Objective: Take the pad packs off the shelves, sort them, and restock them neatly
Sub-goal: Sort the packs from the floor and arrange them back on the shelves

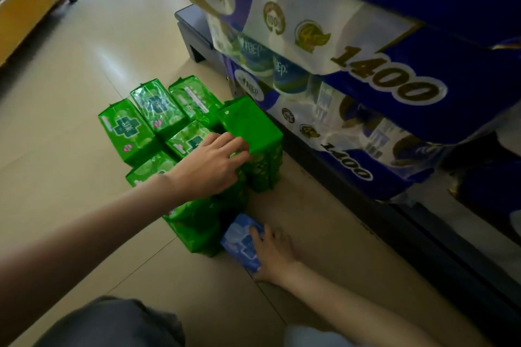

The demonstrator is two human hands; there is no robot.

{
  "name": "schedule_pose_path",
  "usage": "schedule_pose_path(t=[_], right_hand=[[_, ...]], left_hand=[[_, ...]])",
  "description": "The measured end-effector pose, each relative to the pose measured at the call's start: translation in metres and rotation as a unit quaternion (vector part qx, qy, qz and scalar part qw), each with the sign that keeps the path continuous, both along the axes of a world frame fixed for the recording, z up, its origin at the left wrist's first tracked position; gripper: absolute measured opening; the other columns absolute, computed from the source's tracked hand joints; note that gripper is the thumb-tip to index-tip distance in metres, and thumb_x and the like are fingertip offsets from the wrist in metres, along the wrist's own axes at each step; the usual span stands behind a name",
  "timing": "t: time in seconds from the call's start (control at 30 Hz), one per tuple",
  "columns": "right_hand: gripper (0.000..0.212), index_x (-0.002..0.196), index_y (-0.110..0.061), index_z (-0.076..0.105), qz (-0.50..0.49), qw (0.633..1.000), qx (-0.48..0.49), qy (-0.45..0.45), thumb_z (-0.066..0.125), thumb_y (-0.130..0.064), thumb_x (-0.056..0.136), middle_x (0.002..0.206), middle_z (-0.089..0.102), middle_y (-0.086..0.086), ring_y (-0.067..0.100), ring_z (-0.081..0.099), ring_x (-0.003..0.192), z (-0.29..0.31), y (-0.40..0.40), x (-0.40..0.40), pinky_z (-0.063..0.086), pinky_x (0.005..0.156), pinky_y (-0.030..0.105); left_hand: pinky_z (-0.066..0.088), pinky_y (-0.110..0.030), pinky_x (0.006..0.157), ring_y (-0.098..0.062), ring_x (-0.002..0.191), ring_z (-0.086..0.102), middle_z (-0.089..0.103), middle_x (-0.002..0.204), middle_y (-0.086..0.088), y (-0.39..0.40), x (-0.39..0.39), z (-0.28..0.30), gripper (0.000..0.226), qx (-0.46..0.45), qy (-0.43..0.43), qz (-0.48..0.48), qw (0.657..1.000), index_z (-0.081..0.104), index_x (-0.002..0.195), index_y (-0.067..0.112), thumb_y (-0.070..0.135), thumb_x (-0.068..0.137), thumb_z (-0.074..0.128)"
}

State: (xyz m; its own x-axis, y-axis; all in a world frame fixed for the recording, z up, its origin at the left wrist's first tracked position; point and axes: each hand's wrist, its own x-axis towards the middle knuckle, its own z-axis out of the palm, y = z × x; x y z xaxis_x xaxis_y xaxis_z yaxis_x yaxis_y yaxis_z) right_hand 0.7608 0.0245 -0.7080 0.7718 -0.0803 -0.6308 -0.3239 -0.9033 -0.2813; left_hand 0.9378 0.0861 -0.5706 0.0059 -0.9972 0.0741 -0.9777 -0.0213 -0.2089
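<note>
Your left hand [214, 162], fingers loose, rests on the green packs [180, 132] on the floor [70, 79]; your right hand [275, 255] grips the blue pack [239, 242] at five o'clock. Push sideways and the upright green pack [253, 138] may topple.

green packs [180, 132]: some hidden under left hand [210, 165] and arm | blue pack [242, 242]: partly covered by right hand [275, 255], print blurred | tissue bales [380, 70]: cut by top and right edges | counter [25, 5]: cut at left
</note>
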Motion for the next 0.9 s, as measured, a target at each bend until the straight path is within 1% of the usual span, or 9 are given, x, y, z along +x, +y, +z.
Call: schedule_pose_path(t=[0.1, 0.17, 0.3, 0.37, 0.5, 0.63, 0.7, 0.77, 0.9], right_hand=[[0.084, 0.143, -0.024, 0.022, -0.064, 0.994, 0.089, -0.013, 0.071, -0.039, 0.077, 0.141, 0.029, 0.013, 0.036, 0.036, 0.126, 0.034, -0.034, 0.004, 0.035, 0.1, 0.043], [0.073, 0.135, -0.026, 0.033, -0.082, 0.985, 0.148, -0.025, 0.073, -0.039, 0.075, 0.134, 0.036, 0.005, 0.026, 0.042, 0.121, 0.078, -0.067, 0.006, 0.044, 0.092, 0.039], [0.053, 0.114, -0.033, 0.039, -0.049, 0.982, 0.144, -0.113, 0.074, -0.038, 0.074, 0.108, 0.038, -0.009, 0.001, 0.044, 0.087, 0.184, -0.101, 0.019, 0.04, 0.066, 0.021], [0.051, 0.11, -0.034, 0.039, -0.054, 0.974, 0.152, -0.161, 0.075, -0.034, 0.074, 0.108, 0.041, -0.009, -0.003, 0.043, 0.082, 0.229, -0.106, 0.026, 0.034, 0.061, 0.017], [0.053, 0.114, -0.034, 0.043, -0.07, 0.961, 0.149, -0.222, 0.072, -0.04, 0.071, 0.105, 0.048, -0.016, -0.003, 0.05, 0.082, 0.31, -0.101, 0.03, 0.038, 0.064, 0.015], [0.059, 0.129, -0.034, 0.04, -0.059, 0.936, 0.03, -0.346, 0.056, -0.053, 0.075, 0.124, 0.039, -0.018, -0.004, 0.038, 0.11, 0.388, -0.085, 0.025, 0.034, 0.082, 0.008], [0.058, 0.131, -0.027, 0.042, -0.036, 0.881, -0.11, -0.458, 0.052, -0.049, 0.079, 0.135, 0.038, -0.009, 0.008, 0.035, 0.123, 0.423, -0.073, 0.02, 0.035, 0.097, 0.022], [0.066, 0.133, -0.019, 0.043, -0.015, 0.793, -0.262, -0.549, 0.057, -0.051, 0.078, 0.138, 0.043, 0.004, 0.025, 0.04, 0.126, 0.452, -0.066, 0.017, 0.035, 0.101, 0.039], [0.109, 0.147, -0.024, 0.02, -0.008, 0.697, -0.479, -0.534, 0.074, -0.064, 0.061, 0.147, 0.031, 0.016, 0.04, 0.029, 0.13, 0.492, -0.067, 0.012, 0.024, 0.104, 0.055]], left_hand=[[0.047, -0.037, 0.078, -0.028, 0.095, 0.057, 0.059, 0.112, -0.008, -0.009, 0.009, 0.01, 0.044, 0.039, 0.052, 0.008, 0.998, 0.056, 0.112, 0.017, 0.032, 0.075, 0.04], [0.046, -0.042, 0.089, -0.027, 0.108, 0.052, 0.053, 0.126, -0.005, -0.019, 0.015, 0.028, 0.054, 0.094, 0.157, 0.055, 0.981, 0.046, 0.13, 0.022, 0.041, 0.08, 0.049], [0.035, -0.027, 0.104, -0.012, 0.127, 0.039, 0.037, 0.143, 0.007, -0.037, 0.022, 0.079, 0.086, 0.352, 0.415, 0.164, 0.823, 0.022, 0.145, 0.028, 0.039, 0.077, 0.073], [0.037, -0.021, 0.099, -0.008, 0.122, 0.041, 0.038, 0.136, 0.012, -0.041, 0.027, 0.107, 0.086, 0.382, 0.437, 0.138, 0.803, 0.023, 0.142, 0.03, 0.031, 0.075, 0.077], [0.046, -0.024, 0.094, -0.009, 0.109, 0.052, 0.048, 0.122, 0.013, -0.04, 0.041, 0.186, 0.081, 0.308, 0.379, 0.071, 0.87, 0.037, 0.122, 0.036, 0.048, 0.055, 0.082], [0.052, -0.015, 0.076, 0.002, 0.094, 0.062, 0.063, 0.109, 0.015, -0.036, 0.058, 0.288, 0.073, 0.211, 0.401, 0.054, 0.89, 0.052, 0.109, 0.038, 0.054, 0.04, 0.071], [0.054, -0.02, 0.077, -0.003, 0.095, 0.064, 0.067, 0.108, 0.012, -0.033, 0.068, 0.332, 0.072, 0.146, 0.42, 0.048, 0.894, 0.057, 0.11, 0.037, 0.049, 0.041, 0.074], [0.057, -0.027, 0.077, -0.01, 0.096, 0.067, 0.07, 0.106, 0.008, -0.035, 0.073, 0.37, 0.072, 0.076, 0.461, 0.029, 0.884, 0.06, 0.11, 0.032, 0.041, 0.04, 0.075], [0.055, -0.019, 0.067, -0.01, 0.09, 0.068, 0.072, 0.102, 0.004, -0.052, 0.06, 0.428, 0.066, -0.027, 0.535, -0.039, 0.843, 0.063, 0.107, 0.024, 0.03, 0.041, 0.071]])
